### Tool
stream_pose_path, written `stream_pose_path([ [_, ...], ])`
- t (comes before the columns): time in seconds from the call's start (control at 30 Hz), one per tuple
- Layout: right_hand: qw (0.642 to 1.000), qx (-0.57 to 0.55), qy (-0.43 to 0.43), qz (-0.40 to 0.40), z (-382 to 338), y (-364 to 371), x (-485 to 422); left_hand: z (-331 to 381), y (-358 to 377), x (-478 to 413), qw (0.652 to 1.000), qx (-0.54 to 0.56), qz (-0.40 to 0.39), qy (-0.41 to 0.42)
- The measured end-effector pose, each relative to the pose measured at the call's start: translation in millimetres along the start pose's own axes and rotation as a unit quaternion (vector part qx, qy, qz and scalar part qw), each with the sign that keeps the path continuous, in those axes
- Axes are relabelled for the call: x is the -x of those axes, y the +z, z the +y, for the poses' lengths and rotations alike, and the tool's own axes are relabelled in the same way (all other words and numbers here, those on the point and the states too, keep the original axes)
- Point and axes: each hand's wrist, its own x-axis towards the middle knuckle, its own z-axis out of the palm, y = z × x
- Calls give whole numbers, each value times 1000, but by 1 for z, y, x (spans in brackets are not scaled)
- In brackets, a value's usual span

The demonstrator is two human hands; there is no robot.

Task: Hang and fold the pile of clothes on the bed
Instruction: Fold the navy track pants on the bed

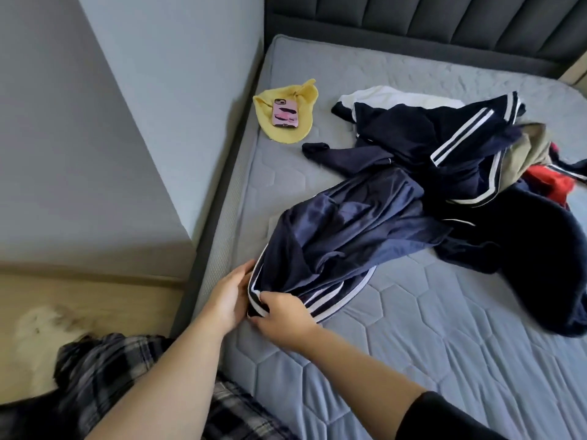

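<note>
My left hand [233, 296] and right hand [282, 312] clutch the striped end of the navy track pants [333, 236] at seven o'clock; clothes pile [470, 160] sprawls at two o'clock on the bed [413, 344], nothing folded or hung yet.

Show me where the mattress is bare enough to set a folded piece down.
Widest bare patch: the near mattress, right of the right hand and below the navy striped garment. A smaller one lies between the yellow cloth and the headboard. Crowded: the clothes pile at right.
</note>
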Motion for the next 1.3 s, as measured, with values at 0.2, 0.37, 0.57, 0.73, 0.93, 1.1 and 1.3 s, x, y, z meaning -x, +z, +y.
stream_pose_path([
  [0.2,940,128,-122,290,17,-22,14,1,-11,20,999,-41,10,14],
  [0.37,945,245,154,150,67,-56,7,2,-12,29,996,-91,-8,18],
  [0.57,973,45,190,119,58,-64,-12,-4,-12,48,851,-480,-69,200],
  [0.73,969,-64,209,115,36,-55,-16,-16,-16,47,573,-746,-7,339],
  [0.93,915,-295,247,118,33,-55,-5,-14,-15,46,649,-678,-48,342],
  [1.1,938,-217,126,239,24,-48,29,-5,-15,54,737,-602,32,305],
  [1.3,994,107,-2,14,41,-35,54,0,-14,55,733,-615,80,279],
])
